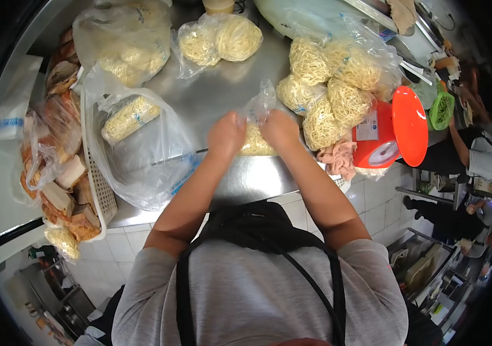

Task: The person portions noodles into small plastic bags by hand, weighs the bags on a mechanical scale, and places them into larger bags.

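Observation:
Between my hands, near the front edge of the steel table [223, 86], lies a clear plastic bag of noodles [256, 141]. My left hand [226, 134] is closed on one side of the bag's top, and my right hand [281, 128] is closed on the other side. The loose plastic sticks up between them. Several bagged noodle bundles [338, 86] are piled just right of my right hand. To the left, an open plastic bag [148, 167] holds one noodle bundle [130, 120].
A red scale [376, 135] with an orange-red pan [410, 127] and a pink cloth [338, 158] stand at the right. A white basket [99, 184] and brown meat pieces [61, 196] are at the left. Two more noodle bundles [220, 40] lie behind. People work at far right.

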